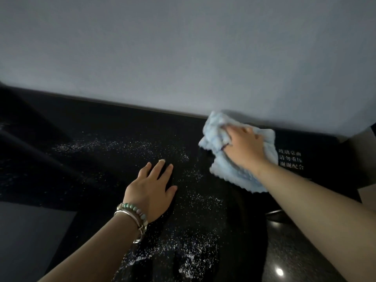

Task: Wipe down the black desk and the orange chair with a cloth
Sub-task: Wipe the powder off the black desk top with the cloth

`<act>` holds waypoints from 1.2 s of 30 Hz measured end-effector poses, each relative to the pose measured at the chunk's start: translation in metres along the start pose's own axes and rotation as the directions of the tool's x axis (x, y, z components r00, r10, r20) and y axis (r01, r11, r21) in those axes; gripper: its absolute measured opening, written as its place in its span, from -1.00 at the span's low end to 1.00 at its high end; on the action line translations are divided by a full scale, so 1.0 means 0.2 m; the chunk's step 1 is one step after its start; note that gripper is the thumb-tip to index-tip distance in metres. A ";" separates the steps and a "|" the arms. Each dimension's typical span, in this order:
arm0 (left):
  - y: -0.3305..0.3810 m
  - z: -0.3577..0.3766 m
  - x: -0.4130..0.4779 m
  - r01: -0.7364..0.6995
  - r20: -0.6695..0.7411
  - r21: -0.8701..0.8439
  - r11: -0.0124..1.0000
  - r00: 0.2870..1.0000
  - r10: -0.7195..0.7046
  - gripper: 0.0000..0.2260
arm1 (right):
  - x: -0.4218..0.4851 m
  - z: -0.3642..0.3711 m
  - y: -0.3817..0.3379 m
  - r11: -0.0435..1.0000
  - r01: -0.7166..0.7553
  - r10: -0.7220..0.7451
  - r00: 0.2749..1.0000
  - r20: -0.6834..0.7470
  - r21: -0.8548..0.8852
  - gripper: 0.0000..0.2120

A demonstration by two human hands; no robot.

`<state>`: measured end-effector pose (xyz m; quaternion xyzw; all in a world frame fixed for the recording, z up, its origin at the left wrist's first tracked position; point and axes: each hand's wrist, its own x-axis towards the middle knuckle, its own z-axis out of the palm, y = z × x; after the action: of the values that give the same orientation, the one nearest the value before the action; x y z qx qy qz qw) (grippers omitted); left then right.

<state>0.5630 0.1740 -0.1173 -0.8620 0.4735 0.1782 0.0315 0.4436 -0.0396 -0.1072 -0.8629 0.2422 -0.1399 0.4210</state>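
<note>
Blue cloth (227, 157) under right hand (243, 146), on black desk (91, 127), by wall (183, 47)

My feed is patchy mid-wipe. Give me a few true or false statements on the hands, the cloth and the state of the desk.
1. The right hand grips the cloth on the desk, close to the wall. True.
2. The cloth is orange. False: it is light blue.
3. The left hand lies flat on the desk with its fingers straight. True.
4. The desk is wiped clean all over. False: white specks lie scattered around and below the left hand.
5. The right wrist wears bracelets. False: the bracelets are on the left wrist.
</note>
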 end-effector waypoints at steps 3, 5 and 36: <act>0.01 -0.01 0.00 0.004 0.001 -0.006 1.000 1.000 -0.004 -0.46 | 0.13 -0.05 0.03 0.908 -0.370 0.353 0.929 -0.115 -0.195 -0.79; 0.01 -0.01 -0.01 0.008 -0.002 -0.013 1.000 1.000 -0.008 -0.47 | 0.14 0.00 0.01 0.782 -0.422 0.374 0.907 -0.196 -0.459 -0.63; 0.03 0.05 -0.01 0.017 -0.037 0.083 0.996 0.999 -0.014 -0.43 | -0.34 0.13 0.01 0.897 0.056 -0.087 0.995 -0.051 -0.439 -0.68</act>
<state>0.5533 0.1743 -0.1255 -0.8668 0.4741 0.1423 0.0600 0.3976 0.0127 -0.1267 -0.9382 0.2500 -0.1273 0.2026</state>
